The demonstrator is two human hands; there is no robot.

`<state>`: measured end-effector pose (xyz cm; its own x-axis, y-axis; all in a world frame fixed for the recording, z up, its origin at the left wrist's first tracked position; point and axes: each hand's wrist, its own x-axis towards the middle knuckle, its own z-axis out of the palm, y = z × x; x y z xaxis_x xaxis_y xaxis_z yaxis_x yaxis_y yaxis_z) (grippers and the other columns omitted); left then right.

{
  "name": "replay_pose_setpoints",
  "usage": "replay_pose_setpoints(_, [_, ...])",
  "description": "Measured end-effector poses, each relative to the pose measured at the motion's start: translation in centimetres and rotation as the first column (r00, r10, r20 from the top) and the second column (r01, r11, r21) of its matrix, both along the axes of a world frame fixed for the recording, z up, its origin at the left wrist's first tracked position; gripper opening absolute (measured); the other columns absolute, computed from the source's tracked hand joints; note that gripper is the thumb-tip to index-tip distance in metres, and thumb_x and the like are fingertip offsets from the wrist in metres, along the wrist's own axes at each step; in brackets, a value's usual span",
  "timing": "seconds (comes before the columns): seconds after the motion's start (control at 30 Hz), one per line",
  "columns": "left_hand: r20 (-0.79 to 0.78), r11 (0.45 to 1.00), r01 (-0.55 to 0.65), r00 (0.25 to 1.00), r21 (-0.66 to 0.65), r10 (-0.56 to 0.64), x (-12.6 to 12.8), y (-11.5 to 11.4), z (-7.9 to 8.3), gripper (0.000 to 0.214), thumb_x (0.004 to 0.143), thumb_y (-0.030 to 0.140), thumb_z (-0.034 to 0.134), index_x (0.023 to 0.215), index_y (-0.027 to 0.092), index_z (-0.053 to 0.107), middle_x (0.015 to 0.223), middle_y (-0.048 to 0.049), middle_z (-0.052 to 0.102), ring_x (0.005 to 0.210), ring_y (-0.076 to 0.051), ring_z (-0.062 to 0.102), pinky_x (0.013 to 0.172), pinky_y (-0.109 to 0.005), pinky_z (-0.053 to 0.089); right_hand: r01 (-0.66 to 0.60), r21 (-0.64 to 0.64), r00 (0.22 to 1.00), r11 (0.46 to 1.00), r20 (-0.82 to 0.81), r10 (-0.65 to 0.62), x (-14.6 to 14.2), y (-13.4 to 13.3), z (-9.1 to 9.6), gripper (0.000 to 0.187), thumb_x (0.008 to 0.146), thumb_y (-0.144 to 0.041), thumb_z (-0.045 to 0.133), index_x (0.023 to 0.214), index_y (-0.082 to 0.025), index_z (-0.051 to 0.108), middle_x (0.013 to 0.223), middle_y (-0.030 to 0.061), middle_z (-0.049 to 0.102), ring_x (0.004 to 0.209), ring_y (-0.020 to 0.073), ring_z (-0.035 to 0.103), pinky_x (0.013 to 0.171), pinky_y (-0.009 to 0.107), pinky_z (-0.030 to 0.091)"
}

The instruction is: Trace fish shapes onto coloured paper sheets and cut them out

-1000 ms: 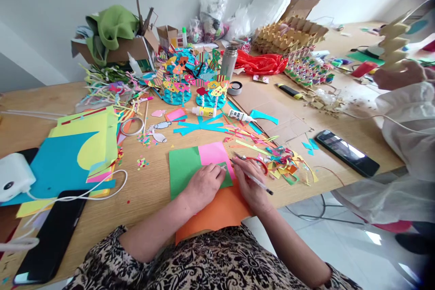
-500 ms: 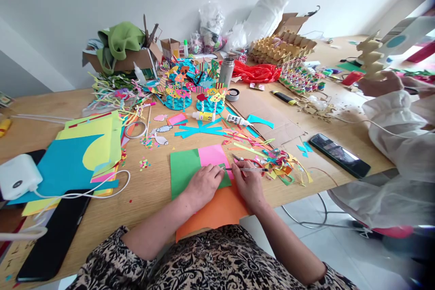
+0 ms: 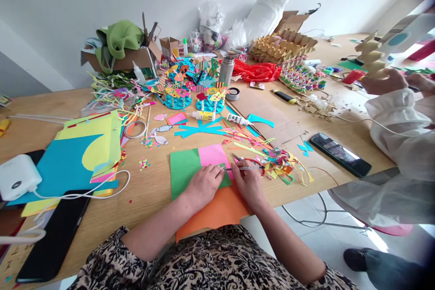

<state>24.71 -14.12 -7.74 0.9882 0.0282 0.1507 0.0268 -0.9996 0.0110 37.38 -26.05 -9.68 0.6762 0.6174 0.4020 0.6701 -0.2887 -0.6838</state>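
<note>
Thin grey pen is gripped in right hand, tip pointed toward left hand. Flat green paper sheet is pressed under left hand; whether anything is pinched there cannot be told. Green sheet is laid on brown wooden tabletop, touched by bright pink paper. Orange paper is seen nearer body. Bright paper scraps are heaped near right hand.

No word comes up readable here! Straight ahead at twelve o'clock, the yellow-labelled bottle shows dark print, too small to make out; now just past twelve, the white bottle carries black lettering (bold, yet blurred all the same). And over at nine o'clock, dark strokes mark a tan surface, illegible too.
</note>
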Motion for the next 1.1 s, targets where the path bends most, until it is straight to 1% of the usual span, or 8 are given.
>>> replay_pose_setpoints(0.33, [0.018,1.0,0.007,1.0,0.011,-0.007,0.0,0.0,-0.2,0.024,0.094,0.013,0.047,0.116,0.011,0.056,0.099,-0.0073,0.062,0.092,-0.021,0.056,0.079,-0.035,0.05,0.002,-0.013,1.0,1.0,0.001,-0.002,0.0,-0.1,0.0,0.024,0.092,-0.033,0.048,0.072,-0.02,0.052,0.067,0.0022,0.057,0.065,0.0179,0.055,0.061,0.03,0.039])
replay_pose_setpoints(0.63, [0.002,1.0,-0.002,1.0,-0.004,0.002,0.0,0.0,-0.1,0.027,0.095,0.011,0.042,0.118,0.012,0.055,0.101,-0.0082,0.062,0.094,-0.021,0.056,0.081,-0.035,0.05,-0.003,-0.018,1.0,1.0,-0.005,0.003,-0.1,-0.2,0.2,0.025,0.092,-0.032,0.048,0.07,-0.021,0.05,0.063,0.001,0.055,0.061,0.0171,0.052,0.058,0.029,0.038])
replay_pose_setpoints(0.73, [0.001,1.0,-0.004,1.0,-0.018,0.004,0.0,-0.1,0.0,0.026,0.095,0.012,0.042,0.117,0.013,0.055,0.101,-0.0082,0.062,0.094,-0.021,0.056,0.081,-0.035,0.05,-0.013,0.023,1.0,1.0,0.011,0.013,-0.2,-0.3,0.4,0.024,0.092,-0.031,0.049,0.07,-0.022,0.051,0.064,0.0013,0.056,0.063,0.0175,0.053,0.059,0.03,0.04])
replay_pose_setpoints(0.8, [-0.006,0.999,-0.009,1.0,-0.034,0.009,0.0,-0.1,0.0,0.024,0.095,0.014,0.043,0.116,0.013,0.056,0.102,-0.0082,0.062,0.095,-0.021,0.056,0.082,-0.036,0.05,-0.034,0.082,0.998,0.996,0.046,0.03,-0.3,-0.5,0.6,0.018,0.093,-0.029,0.05,0.078,-0.021,0.056,0.072,0.003,0.061,0.07,0.0189,0.056,0.065,0.032,0.044])
replay_pose_setpoints(0.87, [-0.011,0.997,-0.014,1.0,-0.073,0.013,-0.1,0.1,0.0,0.025,0.095,0.014,0.044,0.117,0.014,0.056,0.102,-0.0079,0.062,0.095,-0.021,0.057,0.083,-0.036,0.05,-0.082,0.124,0.994,0.989,0.085,0.071,-0.4,-0.7,0.8,0.013,0.094,-0.026,0.048,0.094,-0.021,0.06,0.083,0.0046,0.067,0.079,0.0201,0.058,0.075,0.035,0.046])
replay_pose_setpoints(0.93, [0.005,0.986,-0.019,1.0,-0.169,0.02,-0.3,0.4,0.1,0.029,0.094,0.01,0.044,0.121,0.015,0.054,0.103,-0.007,0.062,0.098,-0.02,0.057,0.086,-0.034,0.05,-0.14,0.121,0.987,0.983,0.1,0.129,-0.4,-0.7,1.0,0.019,0.095,-0.022,0.045,0.107,-0.022,0.06,0.091,0.0048,0.07,0.085,0.0205,0.059,0.08,0.037,0.046])
replay_pose_setpoints(1.03, [0.079,0.929,-0.039,0.994,-0.368,0.073,-0.8,1.4,0.5,0.042,0.089,-0.001,0.04,0.124,0.017,0.054,0.109,-0.0058,0.062,0.102,-0.016,0.057,0.091,-0.029,0.049,-0.192,0.048,0.976,0.98,0.11,0.185,-0.4,-0.7,1.2,0.022,0.097,-0.023,0.043,0.104,-0.024,0.064,0.086,0.0041,0.07,0.083,0.0212,0.06,0.076,0.037,0.046])
replay_pose_setpoints(1.1, [0.154,0.889,-0.069,0.976,-0.453,0.154,-1.3,2.3,1.0,0.044,0.087,-0.003,0.039,0.123,0.017,0.055,0.114,-0.0062,0.061,0.106,-0.015,0.057,0.094,-0.029,0.049,-0.237,-0.034,0.962,0.971,0.131,0.24,-0.1,-0.6,1.5,0.022,0.097,-0.025,0.044,0.101,-0.024,0.065,0.084,0.0046,0.069,0.083,0.022,0.06,0.074,0.037,0.045])
